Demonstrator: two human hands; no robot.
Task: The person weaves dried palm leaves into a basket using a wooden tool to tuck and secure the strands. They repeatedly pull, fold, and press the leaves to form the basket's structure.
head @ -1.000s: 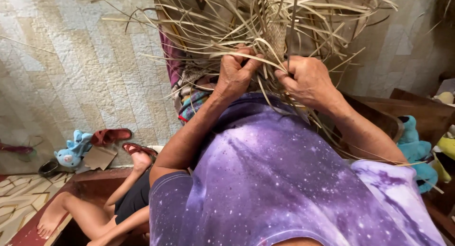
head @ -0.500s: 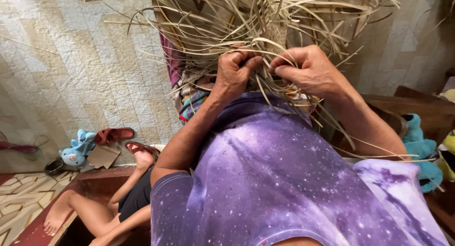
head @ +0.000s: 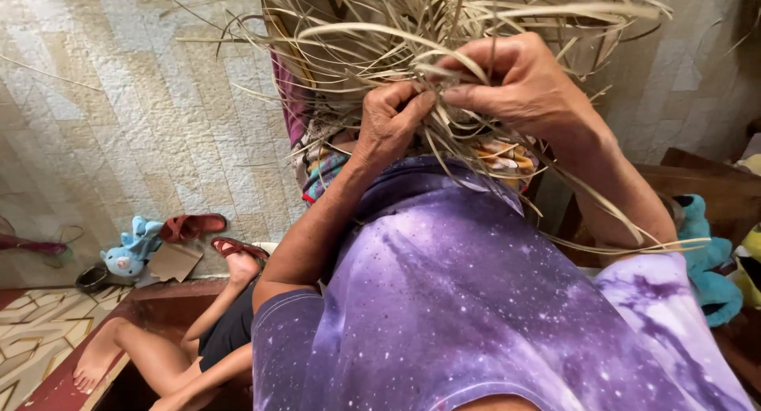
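A loose mass of dry, pale straw-coloured leaf strips (head: 372, 30) fills the upper middle of the head view, held in front of my chest. My left hand (head: 390, 124) is closed around several strips at the lower centre of the bundle. My right hand (head: 519, 82) pinches strips just to the right, its fingertips meeting the left hand's fingers. Long loose strands (head: 618, 229) hang down over my right forearm. My purple speckled shirt (head: 476, 316) covers the lower frame.
Another person's bare legs (head: 158, 355) lie at the lower left on a dark red floor edge. Red sandals (head: 194, 226), a blue soft toy (head: 127, 256) and a cardboard scrap sit on the pale tiled floor. Blue and yellow toys (head: 709, 260) rest on wooden furniture at right.
My hands have come together and risen slightly; the right hand has moved left so its fingertips meet the left hand on the strips.
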